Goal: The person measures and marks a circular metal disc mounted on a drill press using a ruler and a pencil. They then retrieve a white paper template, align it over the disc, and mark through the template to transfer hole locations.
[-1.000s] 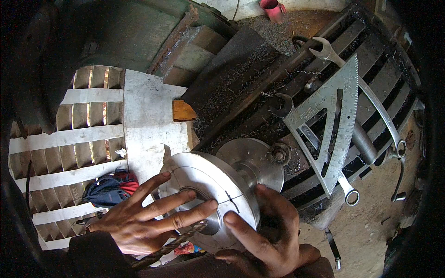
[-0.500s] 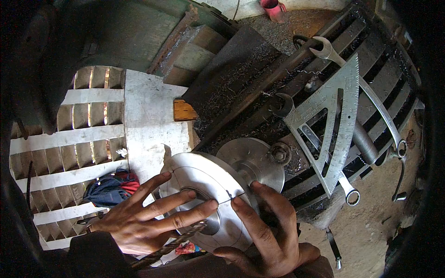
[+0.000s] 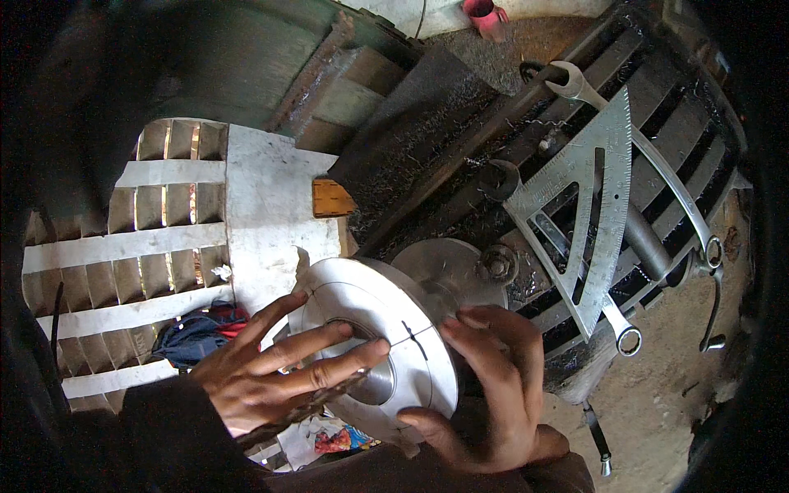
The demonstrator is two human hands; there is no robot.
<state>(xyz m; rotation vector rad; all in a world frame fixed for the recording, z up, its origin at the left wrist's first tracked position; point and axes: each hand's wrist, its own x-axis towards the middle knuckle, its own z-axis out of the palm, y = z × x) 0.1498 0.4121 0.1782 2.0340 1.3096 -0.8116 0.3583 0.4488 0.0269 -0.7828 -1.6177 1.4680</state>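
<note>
A round silvery metal disc (image 3: 423, 382) with a centre hole stands tilted in front of me. Thin lines and short dark marks show on its pale face. My left hand (image 3: 267, 361) lies against that face with its fingers spread, some tips near the hole. My right hand (image 3: 493, 386) is curled about the disc's right rim, thumb low on the face, forefinger by the upper edge. A dark twisted drill bit (image 3: 300, 412) slants past the hole, partly behind my left fingers. Behind the disc is a second round metal piece (image 3: 436, 259).
On the slotted machine table (image 3: 567, 279) at right lie a triangular metal square (image 3: 608, 189), a long combination wrench (image 3: 670, 181) and another wrench (image 3: 626, 335). Metal shavings are scattered about. A wooden slatted platform (image 3: 123, 242) holds a dark blue bag (image 3: 193, 337). A red mug (image 3: 485, 16) stands far back.
My right forefinger has come off the marked face toward the rim, baring the dark mark, and my right thumb now rests lower on the disc. The left hand stays spread.
</note>
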